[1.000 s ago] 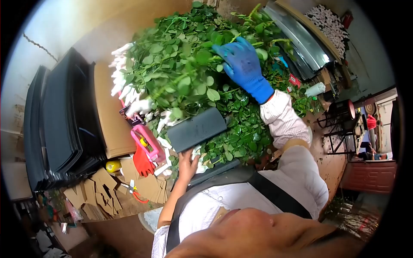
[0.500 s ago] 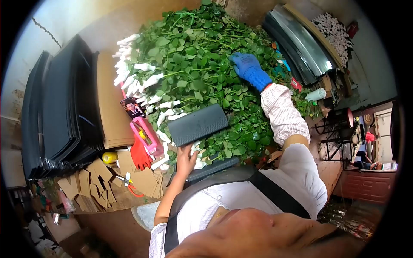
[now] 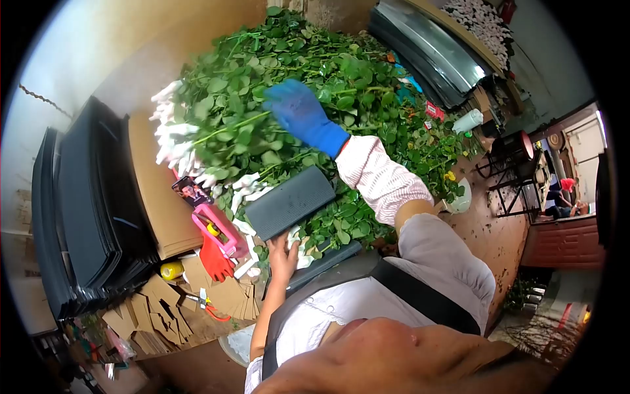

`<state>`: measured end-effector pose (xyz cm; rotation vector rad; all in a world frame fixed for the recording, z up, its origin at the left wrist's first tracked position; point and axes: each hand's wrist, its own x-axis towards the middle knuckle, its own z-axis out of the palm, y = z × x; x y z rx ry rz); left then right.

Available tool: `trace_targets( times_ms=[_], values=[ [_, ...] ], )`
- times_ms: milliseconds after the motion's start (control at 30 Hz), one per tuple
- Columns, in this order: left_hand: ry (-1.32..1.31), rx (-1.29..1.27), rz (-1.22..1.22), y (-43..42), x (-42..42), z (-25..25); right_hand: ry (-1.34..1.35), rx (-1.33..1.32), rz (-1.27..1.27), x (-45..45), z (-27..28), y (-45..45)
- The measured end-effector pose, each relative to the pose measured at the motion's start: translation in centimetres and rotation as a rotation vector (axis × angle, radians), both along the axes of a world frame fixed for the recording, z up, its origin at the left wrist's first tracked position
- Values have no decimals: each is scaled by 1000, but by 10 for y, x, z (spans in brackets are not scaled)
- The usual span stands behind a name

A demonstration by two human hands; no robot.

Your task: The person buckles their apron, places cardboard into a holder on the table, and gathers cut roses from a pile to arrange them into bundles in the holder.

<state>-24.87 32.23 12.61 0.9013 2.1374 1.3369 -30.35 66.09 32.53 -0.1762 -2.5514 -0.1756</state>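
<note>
My right hand (image 3: 298, 115), in a blue knitted glove, is over the middle of a big heap of leafy rose stems (image 3: 230, 85). Motion smears its fingers. One pale green stem runs from the left to its fingertips; whether they grip it I cannot make out. White sleeves (image 3: 176, 136) cover the flower heads along the heap's left side. My bare left hand (image 3: 282, 257) has its fingers at the lower edge of a folded dark grey corrugated sheet (image 3: 292, 202), which lies over stems near my body. White-sleeved heads are beside that hand.
Stacked black sheets (image 3: 98, 210) and cardboard stand at left. A phone (image 3: 191, 192), pink holder (image 3: 220, 231), red glove (image 3: 215, 260) and orange-handled cutters (image 3: 209, 305) lie nearer. More sheets (image 3: 430, 56) lean at back right. A white bucket (image 3: 459, 197) is at right.
My right hand has moved left across the heap, from its right part to its middle. My left hand stays by the corrugated sheet. The whole view has shifted slightly as my head turned.
</note>
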Motion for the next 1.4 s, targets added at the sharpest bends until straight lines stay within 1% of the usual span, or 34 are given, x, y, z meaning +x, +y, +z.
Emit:
trace_targets(
  times_ms=[33,100,133,167,200,233,267,300,367,400,500,533,567,600,633,667,700,733,767,800,833,867,933,967,1033,1067,1100,1167,1200,1233,1267,1333,1367,1400],
  values=[
    [-20,-11,-5,-1,0,-2,162,98,148,5,10,-8],
    [-64,-31,2,-2,0,-3,60,38,175,9,-16,25],
    [29,-22,-16,-4,-1,-10,7,7,195,17,-25,47],
    [30,-25,-28,-3,-1,-3,-24,75,99,37,-5,67],
    [108,3,-24,0,-1,-2,11,-14,6,51,-13,105],
    [190,27,-21,-1,-2,-1,-3,-41,-166,73,-2,122],
    [174,11,-11,-1,-1,-3,167,40,-159,95,7,129],
    [143,6,1,4,-2,-3,142,17,-112,97,12,133],
    [73,-41,-16,-2,-1,-3,80,-65,-61,113,3,129],
    [58,-15,-12,-2,0,-1,-125,-130,-113,120,-3,138],
    [152,64,-26,0,-3,-10,309,-15,-57,124,50,100],
    [116,47,-11,1,-1,-5,396,131,-12,121,58,94],
    [14,-75,-3,-1,0,1,286,112,-8,119,47,93],
    [58,-50,-10,-6,2,-2,182,93,-10,117,33,96],
    [111,-7,-18,-3,-1,-3,88,88,-9,112,32,93],
    [33,-54,-28,-3,-3,-3,102,79,10,110,28,84],
    [178,33,-23,-2,-3,-13,104,74,38,112,30,60],
    [136,22,-7,-2,-2,-14,37,92,59,118,41,30],
    [94,11,7,-2,-2,-15,-25,108,54,129,41,6],
    [80,-17,-1,-3,-2,-13,-143,109,-13,142,41,-18],
    [72,-63,-35,-7,-7,-28,-136,14,78,159,28,-28],
    [60,-107,-65,-12,-13,-56,-256,-58,90,174,14,-34],
    [223,-199,-66,-9,-2,-23,-601,-93,-17,193,-19,-46],
    [-55,-311,-43,-2,-3,2,-776,-108,-70,201,-37,-47],
    [99,131,-87,-5,-5,-21,-782,-48,-131,213,-93,-33],
    [52,114,-103,-4,-4,-23,-786,-22,-145,219,-110,-31],
    [46,85,-113,-1,-6,-21,-688,-20,-140,224,-108,-30],
    [65,2,-140,0,-9,-15,-503,-52,-99,224,-83,-39],
    [18,-25,-116,-1,-8,-5,-561,-203,-37,214,-61,-54],
    [36,-17,-94,0,-7,-7,-622,-346,15,204,-31,-68],
    [54,-10,-72,1,-7,-10,-686,-487,53,199,-19,-80],
    [327,114,-24,4,-6,-3,-745,-595,105,179,-32,-116],
    [159,116,-67,3,-7,-11,-770,-643,115,170,-40,-132],
    [162,103,-83,3,-7,-8,-818,-569,69,161,-62,-137]
  ],
)
